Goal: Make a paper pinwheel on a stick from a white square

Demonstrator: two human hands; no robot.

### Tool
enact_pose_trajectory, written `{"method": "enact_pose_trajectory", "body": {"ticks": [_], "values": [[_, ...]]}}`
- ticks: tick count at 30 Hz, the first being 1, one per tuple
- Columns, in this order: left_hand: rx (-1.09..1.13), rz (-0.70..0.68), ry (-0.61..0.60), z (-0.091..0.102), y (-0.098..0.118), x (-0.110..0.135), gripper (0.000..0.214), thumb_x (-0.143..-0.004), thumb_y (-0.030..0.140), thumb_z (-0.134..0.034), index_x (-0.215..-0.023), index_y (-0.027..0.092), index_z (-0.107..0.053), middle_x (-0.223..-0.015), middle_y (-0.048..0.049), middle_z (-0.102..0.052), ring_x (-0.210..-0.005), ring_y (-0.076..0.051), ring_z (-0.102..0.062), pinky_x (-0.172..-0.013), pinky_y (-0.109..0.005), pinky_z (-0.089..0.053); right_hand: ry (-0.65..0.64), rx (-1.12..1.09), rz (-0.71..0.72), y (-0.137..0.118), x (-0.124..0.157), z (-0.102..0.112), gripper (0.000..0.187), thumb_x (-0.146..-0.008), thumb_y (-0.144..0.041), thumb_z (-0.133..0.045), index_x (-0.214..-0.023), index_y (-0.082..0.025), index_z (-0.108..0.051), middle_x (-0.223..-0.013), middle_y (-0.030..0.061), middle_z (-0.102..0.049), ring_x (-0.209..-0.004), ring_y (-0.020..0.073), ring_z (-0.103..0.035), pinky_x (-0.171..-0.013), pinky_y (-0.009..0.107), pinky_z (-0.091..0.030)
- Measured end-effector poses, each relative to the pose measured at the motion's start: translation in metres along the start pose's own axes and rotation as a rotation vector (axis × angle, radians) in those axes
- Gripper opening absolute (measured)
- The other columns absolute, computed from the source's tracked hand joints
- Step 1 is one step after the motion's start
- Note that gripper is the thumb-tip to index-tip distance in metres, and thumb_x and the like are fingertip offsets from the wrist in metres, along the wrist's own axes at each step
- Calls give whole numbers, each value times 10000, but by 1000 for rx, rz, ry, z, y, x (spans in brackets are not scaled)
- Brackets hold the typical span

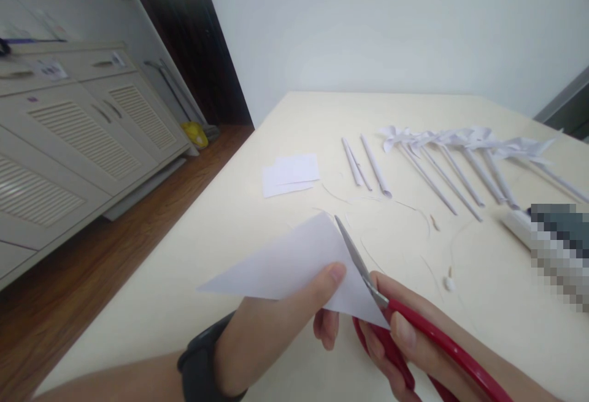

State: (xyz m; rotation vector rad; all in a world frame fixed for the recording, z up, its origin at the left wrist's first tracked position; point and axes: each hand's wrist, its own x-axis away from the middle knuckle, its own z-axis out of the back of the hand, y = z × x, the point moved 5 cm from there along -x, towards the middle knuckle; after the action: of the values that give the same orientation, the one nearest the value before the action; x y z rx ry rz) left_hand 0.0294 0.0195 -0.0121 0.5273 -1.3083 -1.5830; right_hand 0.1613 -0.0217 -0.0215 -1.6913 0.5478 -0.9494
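My left hand (271, 328), with a black watch on the wrist, pinches a white paper folded into a triangle (294, 264) just above the cream table (193, 304). Thumb on top, fingers underneath. My right hand (400, 344) grips red-handled scissors (368, 279). Their blades run along the triangle's right edge, tip pointing away from me.
Two small white paper sheets (289, 175) lie further back. Three rolled paper sticks (365, 169) and a row of several white paper pinwheels (460, 144) lie beyond, with thin paper scraps (423, 218) between. A blurred-out object (559, 248) sits at the right. White cabinets (69, 138) stand left on wooden floor.
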Motion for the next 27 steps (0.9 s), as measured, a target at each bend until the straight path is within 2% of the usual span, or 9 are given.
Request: {"method": "enact_pose_trajectory", "body": {"ticks": [4, 9, 14, 17, 20, 24, 27], "values": [[16, 46, -40, -3, -2, -1, 533, -852, 389, -362, -356, 203, -417, -395, 28, -495, -537, -139, -588, -661, -210, -465, -17, 6, 57, -7, -2, -2, 380, -854, -576, -311, -847, -202, -372, -668, -22, -415, -511, 92, -363, -538, 255, -355], [17, 19, -28, -3, -4, -1, 540, -857, 387, -363, -351, 204, -413, -389, 29, -485, -537, -136, -586, -706, -211, -454, 3, 13, 105, -5, -2, -4, 417, -847, -598, -288, -849, -192, -383, -642, -32, -405, -456, 70, -329, -459, 227, -309], [22, 13, -51, -4, -3, -1, 542, -862, 387, -350, -359, 200, -426, -402, 19, -494, -544, -139, -582, -689, -212, -462, 22, 38, 76, 4, -2, -4, 424, -856, -586, -268, -869, -181, -397, -568, -41, -382, -458, 84, -337, -445, 226, -311], [22, 7, -63, -4, -2, -2, 537, -865, 387, -354, -369, 194, -431, -415, 17, -503, -559, -137, -584, -681, -206, -466, 24, 34, 108, -1, -3, -4, 401, -859, -573, -283, -850, -186, -386, -611, -28, -418, -444, 74, -327, -433, 223, -308], [30, -18, -115, -5, -2, -2, 533, -879, 378, -348, -393, 184, -454, -428, 17, -517, -568, -132, -587, -674, -197, -468, 32, 55, 152, -9, -3, -3, 365, -860, -559, -303, -800, -201, -345, -734, 15, -504, -467, 77, -375, -461, 234, -344], [41, -57, -126, -6, -3, 0, 528, -893, 343, -349, -404, 175, -458, -427, 21, -514, -560, -122, -586, -733, -199, -460, 33, 86, 122, -12, -2, -1, 357, -855, -561, -327, -792, -211, -340, -726, 7, -513, -488, 90, -395, -531, 258, -377], [57, -81, -119, -6, -3, 0, 517, -898, 313, -360, -411, 170, -461, -418, 25, -509, -539, -115, -579, -794, -213, -444, 25, 49, 66, -8, -1, 0, 349, -849, -556, -357, -824, -208, -363, -689, -7, -476, -487, 89, -367, -469, 233, -345]]}}
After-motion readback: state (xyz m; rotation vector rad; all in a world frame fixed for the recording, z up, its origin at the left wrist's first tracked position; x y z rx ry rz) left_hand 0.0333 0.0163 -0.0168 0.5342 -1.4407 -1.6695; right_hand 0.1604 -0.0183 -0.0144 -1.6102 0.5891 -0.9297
